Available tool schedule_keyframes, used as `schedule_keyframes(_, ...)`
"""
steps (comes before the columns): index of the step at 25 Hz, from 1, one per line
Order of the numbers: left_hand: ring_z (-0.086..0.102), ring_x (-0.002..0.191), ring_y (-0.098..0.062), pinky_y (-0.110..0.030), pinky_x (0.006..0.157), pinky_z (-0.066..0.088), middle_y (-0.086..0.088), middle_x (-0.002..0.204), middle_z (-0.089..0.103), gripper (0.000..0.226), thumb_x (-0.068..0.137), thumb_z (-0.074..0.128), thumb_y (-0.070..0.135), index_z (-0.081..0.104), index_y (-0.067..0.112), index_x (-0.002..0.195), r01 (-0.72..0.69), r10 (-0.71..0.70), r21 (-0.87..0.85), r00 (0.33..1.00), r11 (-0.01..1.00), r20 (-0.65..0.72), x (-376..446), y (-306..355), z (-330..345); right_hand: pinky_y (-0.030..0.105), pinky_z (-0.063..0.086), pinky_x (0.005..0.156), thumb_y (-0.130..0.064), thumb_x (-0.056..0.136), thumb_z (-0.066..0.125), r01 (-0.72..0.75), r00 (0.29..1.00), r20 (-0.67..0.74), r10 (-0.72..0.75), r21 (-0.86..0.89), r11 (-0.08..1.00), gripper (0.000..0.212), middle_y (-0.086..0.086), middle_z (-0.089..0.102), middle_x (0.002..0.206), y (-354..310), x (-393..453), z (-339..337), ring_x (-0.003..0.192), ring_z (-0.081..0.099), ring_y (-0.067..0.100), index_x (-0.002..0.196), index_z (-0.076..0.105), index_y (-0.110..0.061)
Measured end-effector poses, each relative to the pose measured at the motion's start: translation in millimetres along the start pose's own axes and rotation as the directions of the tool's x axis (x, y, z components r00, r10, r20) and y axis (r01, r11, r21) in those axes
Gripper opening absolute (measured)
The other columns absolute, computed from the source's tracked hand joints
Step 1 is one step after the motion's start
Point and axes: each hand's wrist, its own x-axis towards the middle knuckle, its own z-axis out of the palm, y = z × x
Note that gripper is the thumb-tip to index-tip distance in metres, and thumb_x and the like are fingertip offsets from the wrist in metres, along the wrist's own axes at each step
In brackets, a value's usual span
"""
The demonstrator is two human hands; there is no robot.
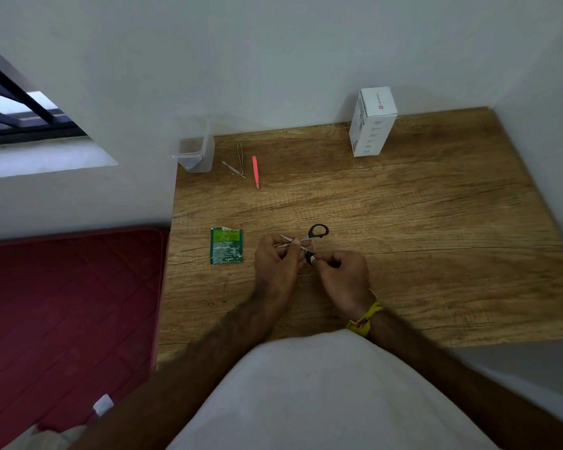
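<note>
Small black-handled scissors (316, 234) with their blades spread sit between my two hands above the wooden table (403, 222). My left hand (275, 264) pinches one blade near its tip. My right hand (343, 276) grips the lower handle, while the other black loop sticks up free. A torn green sachet (226, 246) lies flat on the table just left of my left hand.
At the back left stand a clear plastic container (196, 154), steel tweezers (240, 159), a thin metal tool (233, 168) and pink tweezers (255, 172). A white box (372, 123) stands upright by the wall. A dark red mattress (65, 306) lies left of the table.
</note>
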Motion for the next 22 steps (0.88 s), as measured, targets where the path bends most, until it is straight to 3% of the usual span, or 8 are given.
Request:
schedule_keyframes(3,0.076,0.087,-0.025,-0.032,0.073,0.062,-0.020,0.097,0.074,0.013,0.098,0.058,0.004,0.051,-0.002,0.108,0.013,-0.011,0.041,0.999,0.999,-0.030,-1.1,-1.5,-1.9,0.026,0.055,0.080,-0.011,0.089,0.069,0.000,0.998,0.065,0.001,-0.009,1.000,0.012,-0.005,0.074,0.087,2.7,-0.2,-2.5,0.083,0.067,0.004,0.094,0.078,-0.012)
schedule_keyframes(6,0.076,0.087,-0.027,-0.040,0.076,0.063,-0.022,0.096,0.074,0.011,0.098,0.057,0.002,0.051,-0.001,0.105,0.052,-0.051,0.032,0.998,0.998,-0.042,1.5,1.3,-3.7,0.014,0.047,0.070,-0.010,0.089,0.069,0.118,0.984,0.144,-0.101,-0.114,0.986,0.011,-0.007,0.071,0.083,0.9,-0.8,-8.2,0.078,0.064,0.000,0.094,0.078,-0.013)
schedule_keyframes(8,0.076,0.084,-0.026,-0.039,0.072,0.064,-0.020,0.093,0.074,0.011,0.097,0.057,-0.001,0.051,-0.004,0.106,0.057,-0.056,0.051,0.998,0.997,-0.014,4.3,4.6,-5.1,0.016,0.044,0.065,-0.012,0.089,0.069,0.207,0.967,0.194,-0.168,-0.199,0.958,0.009,-0.007,0.069,0.081,1.5,-0.5,-12.3,0.074,0.060,0.000,0.092,0.078,-0.014)
schedule_keyframes(11,0.076,0.078,-0.025,-0.040,0.068,0.063,-0.021,0.090,0.075,0.010,0.095,0.059,-0.002,0.057,-0.006,0.104,0.029,-0.037,0.210,0.999,0.977,0.037,9.7,12.6,-7.9,0.020,0.039,0.068,-0.014,0.089,0.069,0.344,0.912,0.327,-0.249,-0.277,0.897,0.007,-0.004,0.064,0.089,4.9,2.9,-20.7,0.080,0.054,0.004,0.091,0.076,-0.015)
schedule_keyframes(14,0.075,0.078,-0.028,-0.039,0.067,0.063,-0.024,0.092,0.074,0.010,0.093,0.062,-0.003,0.062,-0.003,0.103,0.031,-0.076,0.361,0.991,0.932,0.111,16.5,24.2,-10.7,0.025,0.035,0.073,-0.012,0.089,0.068,0.535,0.800,0.479,-0.361,-0.298,0.790,0.008,-0.010,0.054,0.089,9.4,6.8,-27.8,0.085,0.051,0.009,0.092,0.074,-0.014)
schedule_keyframes(18,0.071,0.068,-0.022,-0.028,0.057,0.059,-0.019,0.093,0.072,0.013,0.089,0.066,-0.003,0.065,-0.003,0.103,0.027,-0.172,0.550,0.962,0.835,0.213,20.7,41.4,-8.8,0.027,0.035,0.076,-0.027,0.093,0.054,0.746,0.628,0.626,-0.462,-0.318,0.584,0.022,-0.002,0.062,0.101,9.7,9.2,-35.0,0.090,0.055,0.017,0.097,0.074,-0.019)
schedule_keyframes(20,0.068,0.064,-0.020,-0.027,0.055,0.058,-0.018,0.086,0.070,0.011,0.089,0.066,-0.003,0.066,-0.001,0.100,0.041,-0.242,0.613,0.938,0.789,0.248,22.4,48.3,-6.3,0.031,0.041,0.073,-0.029,0.092,0.045,0.845,0.519,0.688,-0.508,-0.321,0.428,0.029,0.000,0.064,0.103,7.4,12.6,-37.8,0.087,0.057,0.023,0.099,0.072,-0.022)
schedule_keyframes(22,0.072,0.070,-0.023,-0.030,0.057,0.060,-0.018,0.086,0.072,0.009,0.088,0.067,-0.003,0.068,0.003,0.095,0.059,-0.329,0.684,0.904,0.727,0.272,24.9,54.6,-3.2,0.034,0.050,0.067,-0.023,0.088,0.054,0.929,0.368,0.734,-0.571,-0.316,0.193,0.023,0.002,0.065,0.101,5.0,18.1,-38.7,0.082,0.060,0.026,0.101,0.072,-0.023)
